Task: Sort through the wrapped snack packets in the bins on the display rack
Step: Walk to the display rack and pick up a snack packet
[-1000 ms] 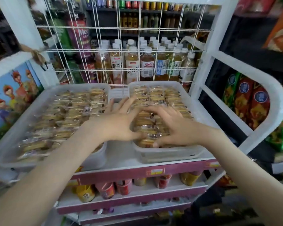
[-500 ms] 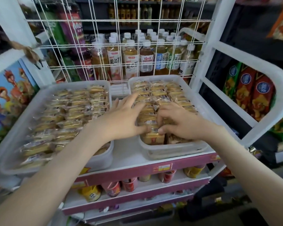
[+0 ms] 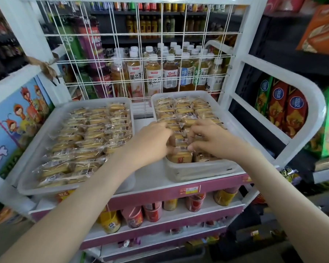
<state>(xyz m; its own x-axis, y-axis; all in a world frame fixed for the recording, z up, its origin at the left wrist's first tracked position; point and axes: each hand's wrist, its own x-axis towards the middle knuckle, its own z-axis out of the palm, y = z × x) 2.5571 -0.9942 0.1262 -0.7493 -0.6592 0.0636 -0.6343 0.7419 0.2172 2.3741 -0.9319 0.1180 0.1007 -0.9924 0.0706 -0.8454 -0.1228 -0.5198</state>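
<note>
- Since a second ago both hands have curled from flat, spread fingers into a pinch over the near packets, and the near packets now stand more on edge.
- The left hand (image 3: pixel 152 143) sits at the near left corner of the right bin (image 3: pixel 198 170), its fingers bent down onto the packets (image 3: pixel 179 138); they touch the wrappers, but I cannot tell whether they grip one.
- The right hand (image 3: pixel 211 140) lies just right of it, fingertips curled into the same cluster, thumb on a packet edge; a firm grip cannot be told either.
- The right bin, clear plastic, holds rows of wrapped golden cakes, far rows lying flat.
- The left bin (image 3: pixel 27 186), larger, is full of the same cakes and untouched.
- Both bins rest on the rack's top shelf (image 3: pixel 152 181), white with a pink front.
- Behind the wire grid (image 3: pixel 139 54), at the far side, stand tea bottles (image 3: pixel 153 74).
- Cups (image 3: pixel 133 217) line the lower shelf.
</note>
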